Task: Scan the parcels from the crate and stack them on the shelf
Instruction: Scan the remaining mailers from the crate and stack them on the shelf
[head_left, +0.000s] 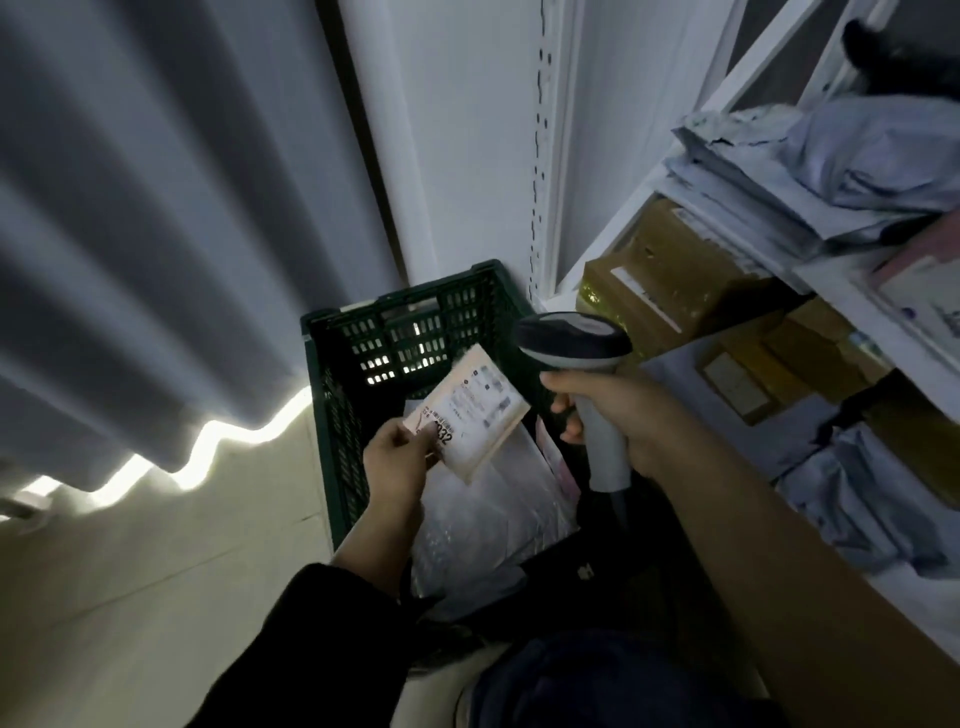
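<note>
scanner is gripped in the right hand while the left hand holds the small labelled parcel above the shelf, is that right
Not quite. The head view shows the left hand holding the small labelled parcel above the dark green crate, not the shelf, which stands to the right. The scanner is indeed gripped in the right hand.

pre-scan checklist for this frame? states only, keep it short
1. Parcel secured: left hand pinches its near corner, above the crate. ok
2. Label faces up toward the camera. ok
3. Barcode uncovered: print is blurred and the left hand overlaps the label's corner. cannot tell
4. Scanner gripped by the right hand. ok
5. Scanner aimed at the label: no beam visible. cannot tell
6. Free spot on the shelf: visible levels are crowded with boxes and bags. cannot tell
</note>
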